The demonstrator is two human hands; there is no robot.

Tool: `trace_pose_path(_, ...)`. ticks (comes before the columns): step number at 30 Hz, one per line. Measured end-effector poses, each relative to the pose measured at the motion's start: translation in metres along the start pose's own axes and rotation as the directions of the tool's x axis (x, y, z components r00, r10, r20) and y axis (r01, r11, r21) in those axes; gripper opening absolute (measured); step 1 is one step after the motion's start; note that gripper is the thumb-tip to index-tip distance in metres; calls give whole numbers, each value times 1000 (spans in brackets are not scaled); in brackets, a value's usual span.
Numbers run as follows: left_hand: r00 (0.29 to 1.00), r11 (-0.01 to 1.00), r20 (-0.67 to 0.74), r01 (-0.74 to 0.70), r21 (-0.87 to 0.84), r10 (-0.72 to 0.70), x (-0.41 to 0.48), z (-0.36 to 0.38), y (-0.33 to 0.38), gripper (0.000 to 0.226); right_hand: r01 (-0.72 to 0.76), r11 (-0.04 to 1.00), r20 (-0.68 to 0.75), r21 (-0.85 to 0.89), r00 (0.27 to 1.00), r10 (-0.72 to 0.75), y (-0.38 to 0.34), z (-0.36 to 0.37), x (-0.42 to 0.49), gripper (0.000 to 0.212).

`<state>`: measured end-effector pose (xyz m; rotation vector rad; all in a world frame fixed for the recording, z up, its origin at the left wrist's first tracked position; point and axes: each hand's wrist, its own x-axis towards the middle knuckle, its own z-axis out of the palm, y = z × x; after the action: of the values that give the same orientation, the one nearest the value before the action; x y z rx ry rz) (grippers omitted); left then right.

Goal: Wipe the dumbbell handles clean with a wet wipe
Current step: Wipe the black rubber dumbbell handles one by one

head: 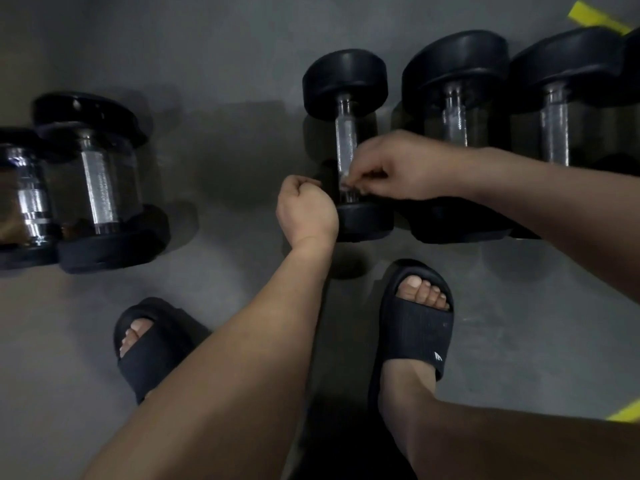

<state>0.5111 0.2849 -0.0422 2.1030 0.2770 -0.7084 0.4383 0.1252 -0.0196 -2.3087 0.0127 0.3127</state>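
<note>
Looking straight down at a grey floor (225,64). Just right of centre, a black dumbbell (344,84) lying with one head toward the top of the frame and the other toward the bottom, its metal handle (346,140) bare along the upper part. Right hand (398,168) reaching in from the right edge, fingers curled, tips pinched together against the low end of the handle. A wipe under those tips: too dark and small to tell. Left hand (306,211) coming up from the bottom of the frame, curled into a fist just left of the dumbbell's lower head, touching or nearly touching it, nothing seen inside the fist. To the right, side by side and close together, two larger dumbbells (453,64) (561,64) lying the same way, their lower heads partly hidden behind the right forearm. At the left edge, well apart from these, two more dumbbells (97,181) (24,195) touching each other. In the lower half, two feet in black slippers (414,327) (152,348), toes toward the dumbbells. Strips of yellow tape (595,17) (627,414) at the upper right corner and low on the right edge.
</note>
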Motion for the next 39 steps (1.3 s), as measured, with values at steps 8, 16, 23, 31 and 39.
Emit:
trace_pose_path(8, 981, 980, -7, 195, -47, -195, -8, -7, 7, 14, 2, 999, -35, 34, 999, -1, -10, 8, 4, 27)
trace_pose_path(16, 973, 984, -155, 160, -82, -171, -24, 3, 9, 17, 7, 998, -62, -60, 998, -11, -7, -7, 11, 21)
trace_pose_path(23, 974, 985, -154, 161, -54, -168, -23, 0, 11, 16, 43, 997, 39, -59, 998, -40, -16, -1, 8, 22)
trace_pose_path(31, 976, 987, -145, 163, -14, -163, -22, -1, 12, 18, 18, 998, -204, -66, 979, -31, -16, 12, 9, 18)
trace_pose_path(39, 978, 988, -143, 153, -13, -153, -21, -1, 10, 17, -139, 988, -389, -62, 915, 105, -9, 5, 27, 22)
